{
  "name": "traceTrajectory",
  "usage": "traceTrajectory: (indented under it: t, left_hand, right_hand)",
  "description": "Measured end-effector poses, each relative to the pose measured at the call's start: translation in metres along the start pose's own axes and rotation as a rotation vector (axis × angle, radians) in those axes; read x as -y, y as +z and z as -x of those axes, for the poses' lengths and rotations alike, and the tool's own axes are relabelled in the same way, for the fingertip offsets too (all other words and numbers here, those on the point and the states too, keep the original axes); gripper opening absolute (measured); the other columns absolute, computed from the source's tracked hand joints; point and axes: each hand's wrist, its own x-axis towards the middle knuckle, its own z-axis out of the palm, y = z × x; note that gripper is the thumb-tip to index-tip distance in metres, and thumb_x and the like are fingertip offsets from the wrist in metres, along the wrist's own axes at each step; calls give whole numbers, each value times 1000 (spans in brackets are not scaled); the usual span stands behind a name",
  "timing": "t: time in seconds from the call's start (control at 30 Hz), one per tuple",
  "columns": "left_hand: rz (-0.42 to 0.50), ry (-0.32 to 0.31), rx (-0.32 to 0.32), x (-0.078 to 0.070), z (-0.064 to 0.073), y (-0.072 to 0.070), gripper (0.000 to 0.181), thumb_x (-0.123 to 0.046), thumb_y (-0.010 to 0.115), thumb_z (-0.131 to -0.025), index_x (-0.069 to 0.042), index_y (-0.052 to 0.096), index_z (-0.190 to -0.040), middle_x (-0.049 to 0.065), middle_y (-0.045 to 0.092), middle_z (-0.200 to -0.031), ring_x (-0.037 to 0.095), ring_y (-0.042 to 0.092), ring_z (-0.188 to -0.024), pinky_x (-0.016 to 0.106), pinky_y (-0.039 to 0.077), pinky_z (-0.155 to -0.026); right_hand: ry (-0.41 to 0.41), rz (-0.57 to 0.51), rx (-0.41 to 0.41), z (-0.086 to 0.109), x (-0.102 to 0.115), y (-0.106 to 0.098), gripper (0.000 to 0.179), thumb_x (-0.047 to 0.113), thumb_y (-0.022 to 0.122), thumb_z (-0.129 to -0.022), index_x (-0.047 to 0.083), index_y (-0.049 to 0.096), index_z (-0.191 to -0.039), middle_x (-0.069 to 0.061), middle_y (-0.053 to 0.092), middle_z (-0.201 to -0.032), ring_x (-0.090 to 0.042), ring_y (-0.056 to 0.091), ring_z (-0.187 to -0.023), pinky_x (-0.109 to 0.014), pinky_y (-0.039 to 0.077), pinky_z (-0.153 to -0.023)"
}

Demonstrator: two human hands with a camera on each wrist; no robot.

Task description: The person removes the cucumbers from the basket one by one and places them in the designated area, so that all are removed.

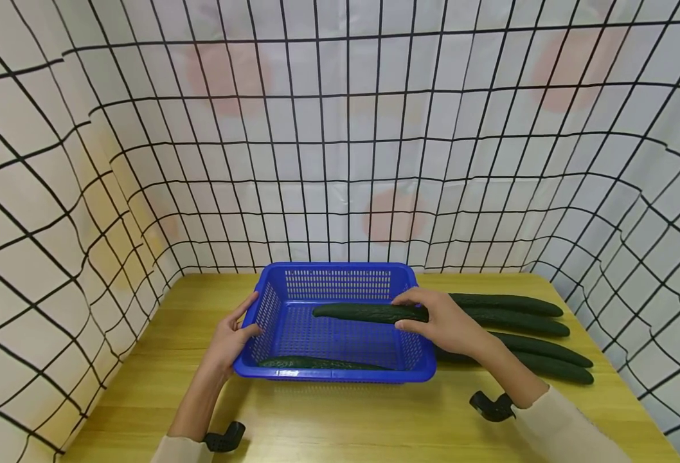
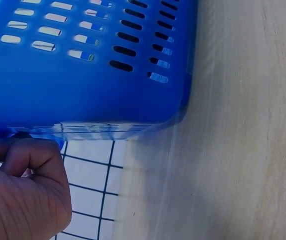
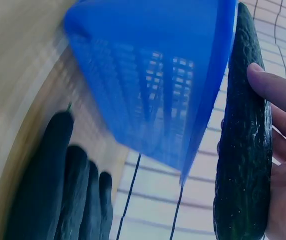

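Note:
A blue plastic basket (image 1: 334,374) with slotted walls stands on the table, and one cucumber (image 1: 322,364) lies along its near inner side. My left hand (image 1: 228,339) grips the basket's left rim, thumb inside; the left wrist view shows its curled fingers against the basket wall. In my right hand (image 1: 441,321) is a second cucumber (image 1: 369,313), held lengthwise between thumb and fingers. Its far end reaches over the basket's inside, above the bottom. The right wrist view shows this cucumber (image 3: 242,150) beside the basket's rim, with the thumb pressed along it.
Several more cucumbers (image 1: 539,350) lie side by side on the wooden table (image 1: 161,386), right of the basket. A black wire grid (image 1: 346,161) with a pale printed sheet behind it encloses the back and sides. Both wrists carry black camera mounts (image 1: 490,406).

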Motion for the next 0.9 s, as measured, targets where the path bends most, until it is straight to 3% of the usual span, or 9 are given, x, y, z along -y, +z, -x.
traceTrajectory:
  t: [0.23, 0.57, 0.73, 0.9]
  left_hand:
    - [-3, 5, 8, -1, -1, -2, 81, 2, 59, -92, -37, 39, -159, 31, 56, -142, 36, 70, -106, 49, 62, -79]
    - [-9, 9, 0, -1, 0, 0, 81, 3, 60, -91, -36, 40, -159, 30, 62, -134, 32, 71, -100, 47, 63, -76]
    - [-18, 17, 3, 0, -1, -1, 80, 2, 59, -92, -35, 39, -159, 32, 58, -139, 33, 71, -102, 47, 63, -77]
    - [-22, 9, 2, 2, -1, -2, 80, 2, 59, -92, -36, 40, -159, 32, 56, -142, 36, 70, -107, 48, 63, -78]
  right_hand:
    - [25, 31, -31, 22, -17, -19, 36, 32, 75, -94, 21, 69, -128, 1, 71, -127, -27, 65, -121, -52, 54, -100]
    - [94, 89, -51, 57, -42, -41, 39, 36, 72, -95, 20, 67, -130, -3, 68, -132, -32, 64, -121, -55, 54, -98]
    - [106, 125, -84, 76, -51, -55, 39, 34, 73, -95, 20, 67, -131, -4, 68, -132, -35, 64, -121, -58, 53, -96]
    - [107, 194, -124, 94, -59, -67, 39, 32, 74, -94, 22, 66, -132, -3, 68, -131, -31, 63, -118, -51, 53, -93]
